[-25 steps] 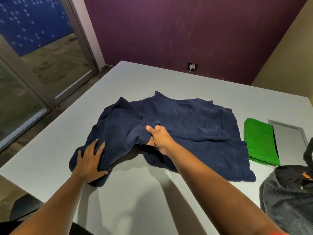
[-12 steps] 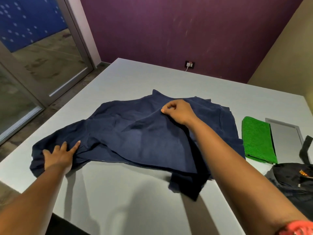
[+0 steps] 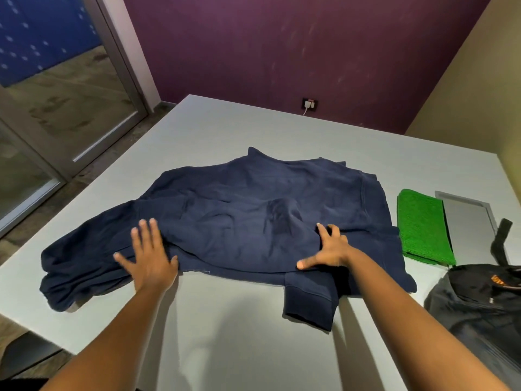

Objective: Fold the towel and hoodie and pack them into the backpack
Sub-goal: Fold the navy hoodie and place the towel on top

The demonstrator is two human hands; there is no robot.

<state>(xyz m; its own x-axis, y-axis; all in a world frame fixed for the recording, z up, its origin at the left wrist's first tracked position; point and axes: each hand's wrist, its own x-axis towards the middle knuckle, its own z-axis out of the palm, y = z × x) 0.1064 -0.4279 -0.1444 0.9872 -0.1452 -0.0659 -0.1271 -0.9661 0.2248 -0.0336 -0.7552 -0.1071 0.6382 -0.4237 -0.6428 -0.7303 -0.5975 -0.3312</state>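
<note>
A navy blue hoodie (image 3: 248, 215) lies spread and rumpled across the middle of the grey table (image 3: 253, 334), one cuffed sleeve end pointing toward me at the front. My left hand (image 3: 149, 252) presses flat on its left part with fingers spread. My right hand (image 3: 327, 246) rests on the hoodie's front right part, fingers spread on the cloth. A folded green towel (image 3: 423, 227) lies to the right of the hoodie. The dark backpack (image 3: 479, 300) sits at the table's right front corner.
A grey rectangular panel (image 3: 468, 221) is set in the table right of the towel. A wall socket with a white plug (image 3: 309, 103) is on the purple wall behind. Glass doors stand to the left, beyond the table's left edge.
My right hand let go of the hoodie cloth it had carried over and came down flat near the front. My left hand slid right along the hoodie. The hoodie now lies flatter.
</note>
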